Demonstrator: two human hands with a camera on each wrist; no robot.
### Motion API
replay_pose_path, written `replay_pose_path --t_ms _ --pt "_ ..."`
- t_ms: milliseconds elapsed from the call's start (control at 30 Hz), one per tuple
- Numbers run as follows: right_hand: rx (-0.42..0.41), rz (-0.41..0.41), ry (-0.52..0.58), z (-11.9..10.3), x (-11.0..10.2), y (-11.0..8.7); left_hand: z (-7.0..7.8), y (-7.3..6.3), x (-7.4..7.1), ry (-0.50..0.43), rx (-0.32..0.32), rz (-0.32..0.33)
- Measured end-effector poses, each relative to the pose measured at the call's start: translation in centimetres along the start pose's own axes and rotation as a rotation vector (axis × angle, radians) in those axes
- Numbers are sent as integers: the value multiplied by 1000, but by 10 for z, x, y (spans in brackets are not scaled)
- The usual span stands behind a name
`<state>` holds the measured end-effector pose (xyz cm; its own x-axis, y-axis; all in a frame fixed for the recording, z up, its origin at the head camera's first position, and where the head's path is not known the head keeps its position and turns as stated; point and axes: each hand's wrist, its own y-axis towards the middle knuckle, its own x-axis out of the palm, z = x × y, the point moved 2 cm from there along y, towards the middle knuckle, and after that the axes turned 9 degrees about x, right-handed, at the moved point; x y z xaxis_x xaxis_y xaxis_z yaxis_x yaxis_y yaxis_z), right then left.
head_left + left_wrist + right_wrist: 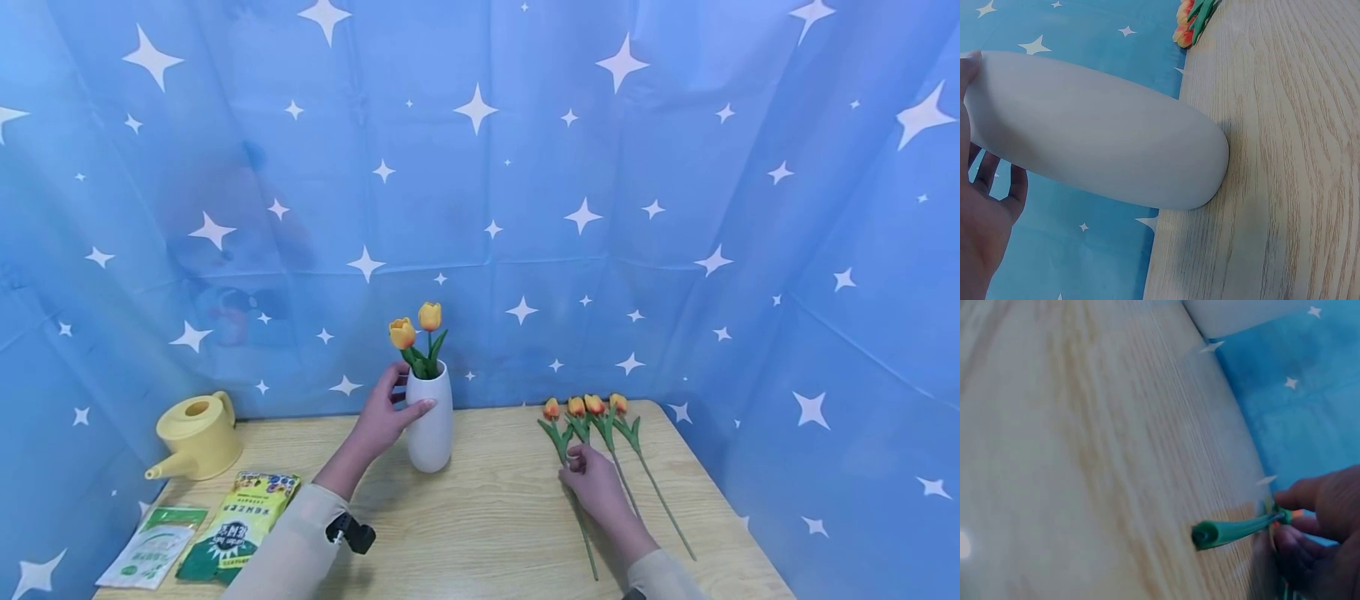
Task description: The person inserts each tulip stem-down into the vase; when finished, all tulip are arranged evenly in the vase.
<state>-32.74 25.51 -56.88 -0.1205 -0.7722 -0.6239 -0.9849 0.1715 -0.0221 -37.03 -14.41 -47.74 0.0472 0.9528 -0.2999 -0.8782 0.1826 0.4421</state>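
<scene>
A white vase (430,425) stands upright near the table's back edge with two yellow-orange tulips (402,333) in it. My left hand (386,417) holds the vase near its rim, thumb across the front and fingers round the far side. To the right, several orange-yellow artificial tulips (617,403) lie side by side, heads towards the back. Over the leftmost tulip (551,408) is my right hand (597,486), its thumb and fingertips pinching the stem just below the leaves. In the right wrist view a green leaf (1229,532) sticks out beside the right fingers.
A yellow watering can (202,442) stands at the back left of the wooden table (480,525). In front of it lie a green-and-yellow bag (240,525) and a white-and-green packet (153,546). A blue curtain with white stars (480,192) hangs close behind the table.
</scene>
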Motion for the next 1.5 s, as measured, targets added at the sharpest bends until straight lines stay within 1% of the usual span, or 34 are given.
replay_pose_path --t_ms 133,333,600,700,867,1167,1300,1500 --pt "6 -7 -12 0 1 -1 0 0 0 0 8 0" --pt "-14 -12 -13 1 2 -1 0 0 0 7 -6 -1" --pt "10 -35 50 3 4 0 1 0 0 0 1 -1" --pt "7 -39 90 2 4 0 1 0 0 3 11 -2" --pt "32 -61 188 -2 6 -1 0 0 0 6 28 -1" --pt "58 -109 333 -15 4 -7 1 1 -1 6 29 -7" --pt "50 -107 406 -22 2 -8 2 0 -1 14 29 -9" --pt "56 -79 475 -31 0 -6 3 0 -1 18 23 -13"
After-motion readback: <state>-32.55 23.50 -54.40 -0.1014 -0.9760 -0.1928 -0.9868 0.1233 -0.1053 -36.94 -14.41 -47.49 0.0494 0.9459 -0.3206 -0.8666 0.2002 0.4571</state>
